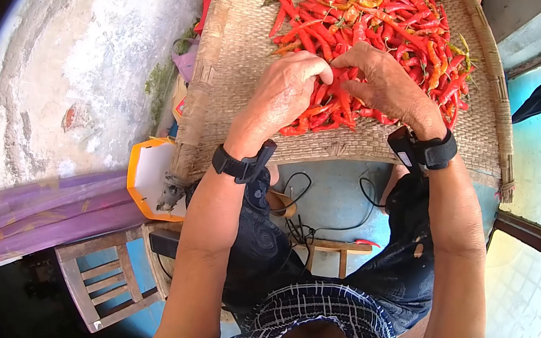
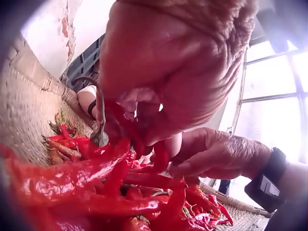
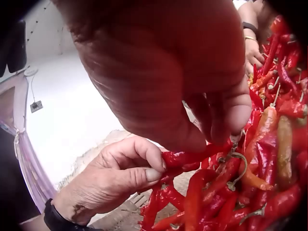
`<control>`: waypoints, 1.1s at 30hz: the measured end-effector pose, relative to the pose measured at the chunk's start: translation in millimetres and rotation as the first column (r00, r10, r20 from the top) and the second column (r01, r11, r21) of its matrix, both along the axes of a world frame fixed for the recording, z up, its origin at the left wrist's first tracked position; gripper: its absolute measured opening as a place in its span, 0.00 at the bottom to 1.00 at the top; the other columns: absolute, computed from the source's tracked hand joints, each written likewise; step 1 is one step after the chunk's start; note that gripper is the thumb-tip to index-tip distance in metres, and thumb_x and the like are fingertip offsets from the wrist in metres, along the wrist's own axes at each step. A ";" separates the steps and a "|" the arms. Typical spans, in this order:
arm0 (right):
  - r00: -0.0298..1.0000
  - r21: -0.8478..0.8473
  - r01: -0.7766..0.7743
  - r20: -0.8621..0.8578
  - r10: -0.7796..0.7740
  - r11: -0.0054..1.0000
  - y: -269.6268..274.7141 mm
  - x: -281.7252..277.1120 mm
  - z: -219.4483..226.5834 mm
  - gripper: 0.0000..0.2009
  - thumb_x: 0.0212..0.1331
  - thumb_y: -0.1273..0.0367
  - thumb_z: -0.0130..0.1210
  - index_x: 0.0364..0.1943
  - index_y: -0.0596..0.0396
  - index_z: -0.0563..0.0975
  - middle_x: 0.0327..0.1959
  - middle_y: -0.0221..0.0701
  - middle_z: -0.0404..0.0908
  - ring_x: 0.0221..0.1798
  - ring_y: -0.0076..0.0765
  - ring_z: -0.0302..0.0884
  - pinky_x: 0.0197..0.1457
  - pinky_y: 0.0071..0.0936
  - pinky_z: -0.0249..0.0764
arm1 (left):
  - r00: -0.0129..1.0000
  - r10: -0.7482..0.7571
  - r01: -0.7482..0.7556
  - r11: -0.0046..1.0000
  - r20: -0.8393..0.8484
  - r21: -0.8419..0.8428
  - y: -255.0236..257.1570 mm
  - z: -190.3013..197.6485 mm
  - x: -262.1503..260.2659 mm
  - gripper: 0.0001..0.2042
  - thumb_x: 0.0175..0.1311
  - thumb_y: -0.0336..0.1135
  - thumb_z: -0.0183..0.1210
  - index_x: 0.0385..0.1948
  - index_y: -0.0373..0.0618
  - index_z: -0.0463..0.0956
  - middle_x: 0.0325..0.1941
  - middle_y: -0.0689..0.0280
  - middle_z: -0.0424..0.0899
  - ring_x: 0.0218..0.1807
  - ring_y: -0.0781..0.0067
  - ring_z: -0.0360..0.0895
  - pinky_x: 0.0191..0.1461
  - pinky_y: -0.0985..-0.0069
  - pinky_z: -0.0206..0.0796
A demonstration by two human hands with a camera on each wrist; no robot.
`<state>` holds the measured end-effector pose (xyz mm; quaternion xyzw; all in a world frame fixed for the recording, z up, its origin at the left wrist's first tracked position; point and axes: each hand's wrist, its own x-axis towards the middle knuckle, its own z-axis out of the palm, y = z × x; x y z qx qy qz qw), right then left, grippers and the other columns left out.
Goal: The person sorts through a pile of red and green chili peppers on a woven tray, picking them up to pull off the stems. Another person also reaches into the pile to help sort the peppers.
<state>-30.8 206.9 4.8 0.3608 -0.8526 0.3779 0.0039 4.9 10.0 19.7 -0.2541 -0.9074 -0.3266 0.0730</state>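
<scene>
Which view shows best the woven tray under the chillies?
The head view: the woven tray shows nearly whole, with both side rims and the chillies heaped on it. The left wrist view shows only a strip of weave; the right wrist view barely shows it.

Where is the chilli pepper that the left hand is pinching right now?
In the right wrist view the chilli pepper sits mid-frame, pinched by the left hand just under the right hand, above the chilli pile on the woven tray.

Glossy red chili peppers [image 1: 373, 31] with curled green stems lie heaped across the woven bamboo tray [image 1: 226, 93].
</scene>
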 end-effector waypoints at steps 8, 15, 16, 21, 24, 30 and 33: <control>0.991 -0.168 0.079 0.116 -0.059 0.983 4.5 -10.5 1.5 0.08 0.54 0.68 0.58 0.31 0.60 0.77 0.24 0.35 0.77 0.28 0.34 0.75 0.33 0.32 0.71 | 0.958 0.059 -0.161 0.920 0.280 0.358 -11.5 -11.3 -11.6 0.20 0.56 0.16 0.50 0.52 0.42 0.68 0.49 0.64 0.76 0.39 0.81 0.74 0.47 0.82 0.69; 0.850 -0.426 0.331 0.521 -0.070 0.842 24.1 -31.3 12.3 0.11 0.60 0.63 0.55 0.37 0.57 0.78 0.24 0.23 0.75 0.27 0.15 0.70 0.28 0.17 0.68 | 0.937 0.112 -0.293 0.768 0.331 0.570 -22.2 -1.6 -16.2 0.20 0.54 0.19 0.55 0.52 0.41 0.69 0.48 0.57 0.76 0.38 0.79 0.74 0.43 0.81 0.71; 0.816 -0.603 0.475 0.574 -0.065 0.641 20.8 -33.0 12.4 0.13 0.60 0.62 0.55 0.42 0.57 0.77 0.26 0.24 0.76 0.28 0.16 0.71 0.29 0.17 0.68 | 0.937 0.112 -0.293 0.767 0.330 0.571 -21.3 0.7 -15.9 0.20 0.54 0.19 0.55 0.52 0.41 0.69 0.48 0.57 0.76 0.38 0.79 0.74 0.43 0.81 0.71; 0.823 -0.537 0.533 0.508 -0.253 0.654 6.6 -22.0 9.2 0.20 0.61 0.60 0.54 0.51 0.59 0.74 0.32 0.28 0.78 0.31 0.19 0.73 0.32 0.18 0.70 | 0.911 0.031 -0.318 0.690 0.412 0.651 -16.2 2.8 -13.9 0.19 0.56 0.20 0.57 0.52 0.39 0.69 0.49 0.62 0.75 0.49 0.78 0.72 0.55 0.80 0.66; 0.896 -0.430 0.195 0.444 0.018 0.882 -18.2 -3.2 1.2 0.27 0.57 0.52 0.57 0.49 0.64 0.74 0.36 0.35 0.80 0.38 0.31 0.77 0.42 0.26 0.74 | 0.916 -0.006 -0.306 0.639 0.402 0.706 -9.7 0.8 -13.6 0.18 0.56 0.20 0.57 0.51 0.39 0.70 0.47 0.64 0.75 0.48 0.79 0.72 0.54 0.80 0.66; 0.903 -0.397 0.131 0.427 0.056 0.908 -47.3 4.9 -32.3 0.17 0.53 0.60 0.62 0.34 0.61 0.77 0.23 0.33 0.78 0.27 0.26 0.71 0.32 0.32 0.71 | 0.900 -0.081 -0.301 0.597 0.429 0.744 -0.3 -1.0 -6.8 0.17 0.56 0.22 0.58 0.49 0.41 0.70 0.45 0.68 0.75 0.48 0.79 0.72 0.53 0.80 0.66; 0.900 -0.346 0.136 0.435 0.030 0.928 -44.0 14.1 -8.7 0.09 0.56 0.68 0.58 0.32 0.62 0.76 0.19 0.29 0.72 0.25 0.23 0.69 0.30 0.30 0.70 | 0.909 -0.079 -0.287 0.594 0.410 0.752 0.3 -1.5 -5.8 0.16 0.57 0.22 0.57 0.49 0.41 0.70 0.44 0.67 0.75 0.47 0.79 0.73 0.50 0.80 0.68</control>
